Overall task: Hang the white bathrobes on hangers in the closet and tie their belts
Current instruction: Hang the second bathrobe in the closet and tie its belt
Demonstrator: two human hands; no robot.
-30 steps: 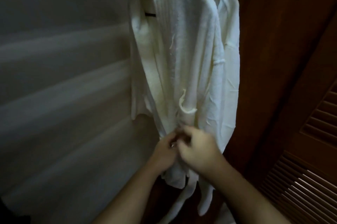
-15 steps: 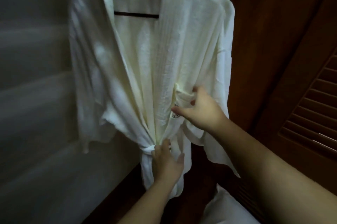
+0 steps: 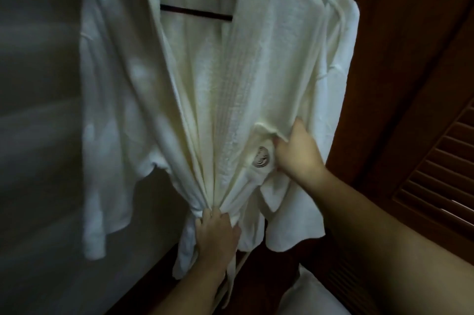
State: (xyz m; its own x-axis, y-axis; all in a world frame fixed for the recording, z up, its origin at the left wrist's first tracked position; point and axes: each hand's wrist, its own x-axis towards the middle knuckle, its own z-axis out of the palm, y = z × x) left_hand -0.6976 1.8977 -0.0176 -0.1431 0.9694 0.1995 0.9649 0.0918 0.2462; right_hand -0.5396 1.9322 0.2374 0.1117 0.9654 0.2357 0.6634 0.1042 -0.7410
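A: Why is the left hand (image 3: 218, 235) low?

B: Its fingers curl round the tied belt (image 3: 205, 212), pinning the bathrobe (image 3: 272, 78) at the waist.

A: And the right hand (image 3: 297, 155)?

B: Up and rightward, it pinches the pocket edge (image 3: 269, 130), likely straightening it. The hanger (image 3: 196, 10) bar shows high above both.

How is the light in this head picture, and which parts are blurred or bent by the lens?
Head view: dim overall; the front bathrobe is the brightest area, while the wooden louvred door sits in deep shadow. The grey wall shows smeared streaks, likely motion blur. The wide lens enlarges the right forearm near the corner. The left hand and right hand look soft but readable. No glare visible.
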